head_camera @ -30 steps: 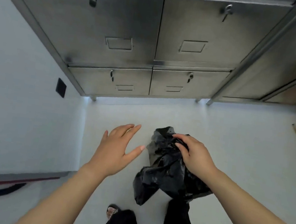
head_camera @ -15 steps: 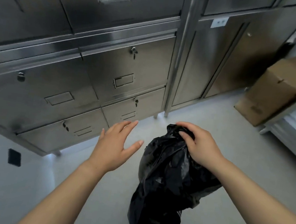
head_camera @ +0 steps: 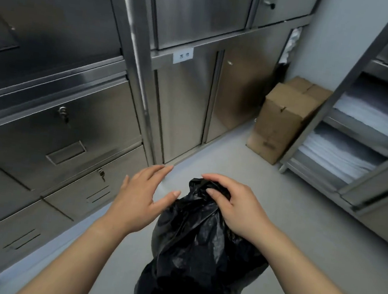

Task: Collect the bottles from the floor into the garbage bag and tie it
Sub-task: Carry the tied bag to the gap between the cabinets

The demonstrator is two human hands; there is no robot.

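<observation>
Garbage bag (head_camera: 200,241) gripped at top by right hand (head_camera: 234,206) — left hand (head_camera: 142,196) beside

your left hand (head_camera: 143,195): fingers straight, thumb spread | your right hand (head_camera: 234,206): fingers curled, gripping garbage bag (head_camera: 198,258)

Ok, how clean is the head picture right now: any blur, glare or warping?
Head view: wide-angle warping leans the steel cabinets and the shelf rack outward; head view: the rack's lower frame is motion-smeared; head view: glare streaks the cabinet edges; head view: the black garbage bag is dark, folds barely readable, left hand and right hand sharp.
</observation>
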